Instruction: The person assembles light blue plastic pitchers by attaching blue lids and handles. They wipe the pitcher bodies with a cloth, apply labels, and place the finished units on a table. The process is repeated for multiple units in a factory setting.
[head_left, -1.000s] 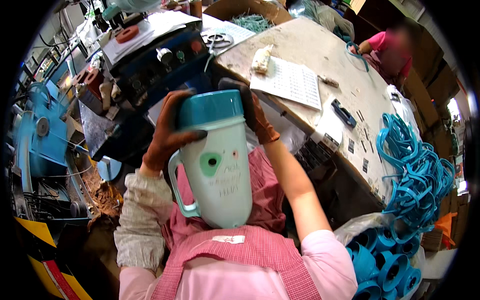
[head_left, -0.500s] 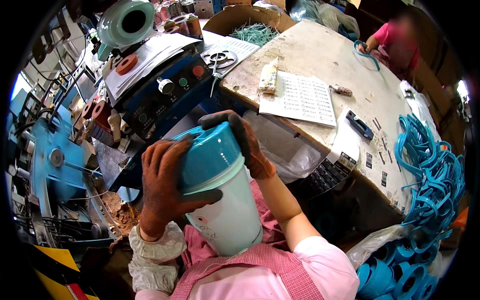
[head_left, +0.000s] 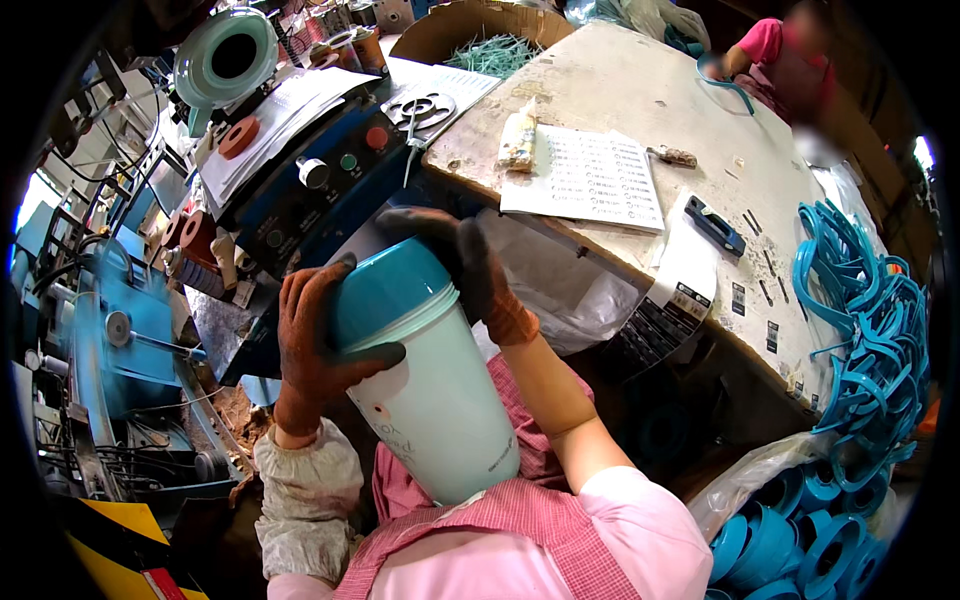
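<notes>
A tall pale mint plastic container point(head_left: 440, 410) with a teal lid point(head_left: 390, 290) leans in front of my body, its base near my apron. My left hand point(head_left: 318, 345), in a rust-orange glove, is wrapped round the lid's left side, the thumb lying across the container just below the rim. Beside the lid's far right edge is my right hand point(head_left: 478, 275), its glove orange at the cuff and dark over the fingers. Those fingers are apart and somewhat blurred, extending behind the lid's top; whether they touch it is unclear.
A blue control box point(head_left: 310, 190) with knobs stands ahead left. The worktable point(head_left: 590, 80) holds a printed sheet point(head_left: 585, 185) and a blue-black cutter point(head_left: 715, 228). Teal strips point(head_left: 865, 330) hang at its right, above a bag of teal rings point(head_left: 790, 540). Another person point(head_left: 790, 65) sits across.
My right fingers have come away from the lid's top and spread. The container has tilted a little, and my left hand has moved slightly down along with it, still gripping.
</notes>
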